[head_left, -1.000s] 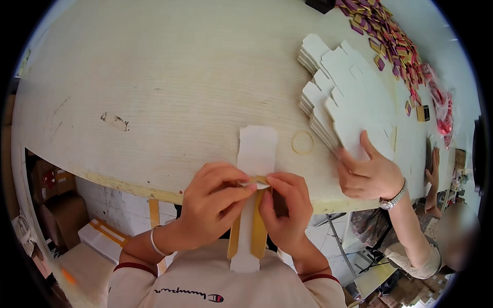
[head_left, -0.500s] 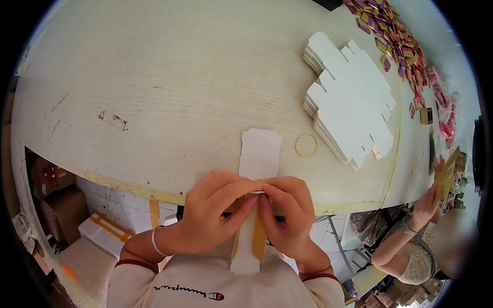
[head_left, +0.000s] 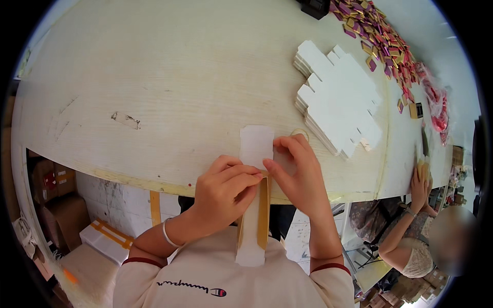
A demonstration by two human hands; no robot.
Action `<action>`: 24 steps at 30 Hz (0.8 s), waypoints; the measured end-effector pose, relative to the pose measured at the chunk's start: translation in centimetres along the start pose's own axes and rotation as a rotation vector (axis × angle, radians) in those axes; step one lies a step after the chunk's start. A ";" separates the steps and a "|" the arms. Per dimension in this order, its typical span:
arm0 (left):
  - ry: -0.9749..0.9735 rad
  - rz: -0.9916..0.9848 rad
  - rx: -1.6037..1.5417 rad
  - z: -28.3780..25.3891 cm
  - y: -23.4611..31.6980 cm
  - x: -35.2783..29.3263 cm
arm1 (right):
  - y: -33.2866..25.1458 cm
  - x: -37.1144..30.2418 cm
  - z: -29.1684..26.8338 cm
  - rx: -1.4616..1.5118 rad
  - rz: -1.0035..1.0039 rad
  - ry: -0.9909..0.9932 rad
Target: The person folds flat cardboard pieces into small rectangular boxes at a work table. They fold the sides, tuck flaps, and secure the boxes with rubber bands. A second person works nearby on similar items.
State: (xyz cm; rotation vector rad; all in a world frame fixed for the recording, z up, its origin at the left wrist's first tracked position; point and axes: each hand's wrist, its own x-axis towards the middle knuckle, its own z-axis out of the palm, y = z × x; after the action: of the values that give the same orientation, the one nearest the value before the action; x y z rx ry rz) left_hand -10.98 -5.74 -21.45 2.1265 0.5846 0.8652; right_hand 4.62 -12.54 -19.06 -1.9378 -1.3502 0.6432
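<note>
A partly folded carton (head_left: pixel 257 142), white on its flat faces with gold side walls, lies over the near table edge and reaches toward my chest. My left hand (head_left: pixel 225 194) is closed, pinching the carton at the crease between its far flap and the gold-walled section. Beside the far flap's right edge is my right hand (head_left: pixel 304 177), thumb and fingers apart with nothing held. Its thumb tip is close to the flap; whether it touches, I cannot tell. A thin yellow rubber band (head_left: pixel 306 132) lies partly behind the right fingers.
Flat white carton blanks (head_left: pixel 341 102) are stacked to the right. Many small purple and gold boxes (head_left: pixel 382 38) spread along the far right, near a black object (head_left: pixel 315 7). At right, a co-worker's hands (head_left: pixel 420 190) hold a yellowish piece. Brown cartons (head_left: pixel 72 213) sit below the table at left.
My right hand has left the crease, moving up and right with its fingers spreading. My left hand keeps its pinch on the carton. The co-worker's hands have shifted too.
</note>
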 end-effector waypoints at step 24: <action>0.114 -0.294 -0.359 0.5 0.7 -2.0 | 1.2 -5.2 2.3 0.312 -0.189 0.119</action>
State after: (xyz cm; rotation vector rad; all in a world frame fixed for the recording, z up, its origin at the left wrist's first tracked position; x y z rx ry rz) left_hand -11.86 -7.65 -21.89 1.6299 0.7200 0.8555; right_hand 1.88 -17.07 -21.38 -1.5553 -1.2578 0.5972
